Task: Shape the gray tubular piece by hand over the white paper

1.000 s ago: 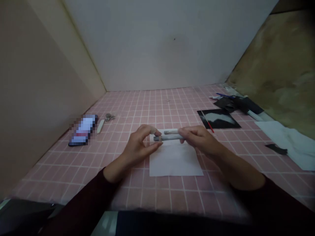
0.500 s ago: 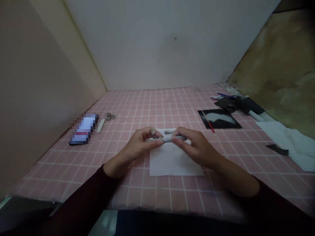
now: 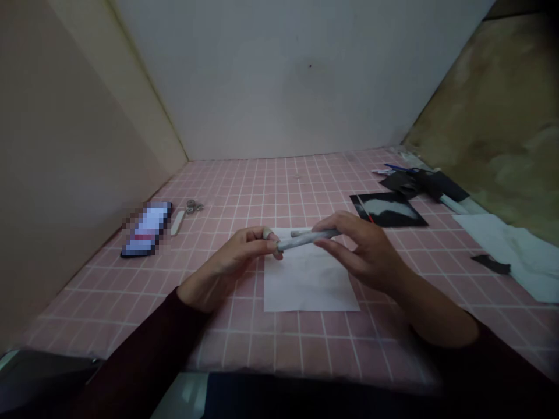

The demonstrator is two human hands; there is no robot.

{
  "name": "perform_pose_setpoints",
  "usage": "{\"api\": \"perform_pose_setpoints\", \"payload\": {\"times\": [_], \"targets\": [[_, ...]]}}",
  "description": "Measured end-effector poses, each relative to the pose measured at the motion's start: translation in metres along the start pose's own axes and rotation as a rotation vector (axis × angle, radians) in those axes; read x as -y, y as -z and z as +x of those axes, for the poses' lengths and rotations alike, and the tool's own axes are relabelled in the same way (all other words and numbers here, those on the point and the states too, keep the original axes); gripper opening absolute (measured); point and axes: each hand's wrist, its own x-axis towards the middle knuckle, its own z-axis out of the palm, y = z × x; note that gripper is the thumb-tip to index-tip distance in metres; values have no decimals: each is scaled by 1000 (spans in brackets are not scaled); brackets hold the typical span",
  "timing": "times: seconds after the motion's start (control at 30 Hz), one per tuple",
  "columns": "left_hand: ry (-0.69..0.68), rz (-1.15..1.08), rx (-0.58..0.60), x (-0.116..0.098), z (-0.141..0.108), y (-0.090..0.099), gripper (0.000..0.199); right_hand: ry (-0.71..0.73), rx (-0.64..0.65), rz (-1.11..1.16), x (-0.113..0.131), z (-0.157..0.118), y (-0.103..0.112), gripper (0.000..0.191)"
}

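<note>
A thin grey-white rod [image 3: 301, 239] slants above a sheet of white paper [image 3: 310, 285]. The fingertips of my left hand [image 3: 251, 247] pinch its left end, and a pale wrap or band shows on one finger. My right hand [image 3: 356, 247] grips the rod's right end between thumb and fingers. Just behind the rod, a short grey piece [image 3: 300, 233] lies near the paper's back edge, partly hidden. What the rod is made of is too small to tell.
Left on the pink checked cloth [image 3: 244, 198] lie a phone [image 3: 147, 228], a pale flat stick [image 3: 177, 223] and small metal rings [image 3: 193, 206]. Right are a black sheet with white powder [image 3: 386, 209], dark scraps [image 3: 402, 183] and white paper [image 3: 506, 244].
My right hand has moved slightly right and up, so more of the rod shows and its right end is raised. My left hand has shifted slightly left.
</note>
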Motion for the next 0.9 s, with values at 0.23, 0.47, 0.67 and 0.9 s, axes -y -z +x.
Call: {"api": "perform_pose_setpoints", "payload": {"times": [0.23,0.47,0.67,0.9], "targets": [[-43,108,15,6,-1,-3,25,-111,112,64,2,-1,-7,19],[-448,636,-113,6,-5,-4,16,-350,128,175,-9,0,-9,41],[-585,824,-125,1,-7,-2,14,-406,160,320,-15,2,-5,43],[-486,746,-73,4,-8,-2,16,-345,194,250,-5,0,-11,35]]}}
